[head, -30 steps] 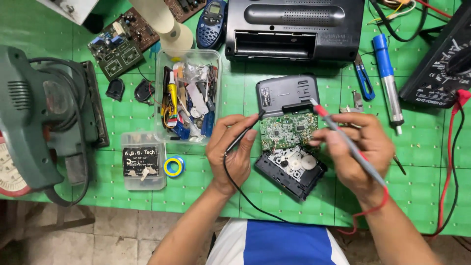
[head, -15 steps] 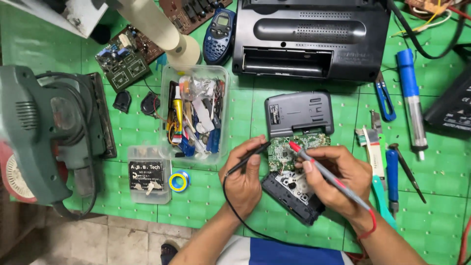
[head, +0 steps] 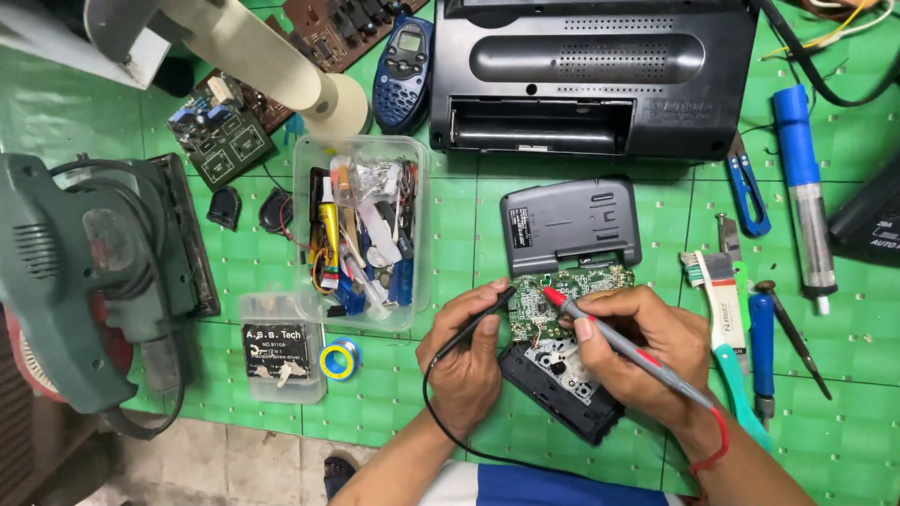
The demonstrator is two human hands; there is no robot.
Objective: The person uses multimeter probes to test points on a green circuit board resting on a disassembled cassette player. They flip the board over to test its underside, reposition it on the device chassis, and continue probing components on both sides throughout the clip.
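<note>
Black probe (head: 473, 323) and red probe (head: 614, 342) are gripped in left hand (head: 464, 370) and right hand (head: 647, 351), tips on the board (head: 567, 300). A slipped tip could likely bridge adjacent solder joints.

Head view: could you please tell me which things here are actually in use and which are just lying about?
In use:
left hand with black probe
right hand with red probe
green circuit board
opened black device

Lying about:
clear parts tub
green sander
blue handset
toothbrush
tape roll
</note>
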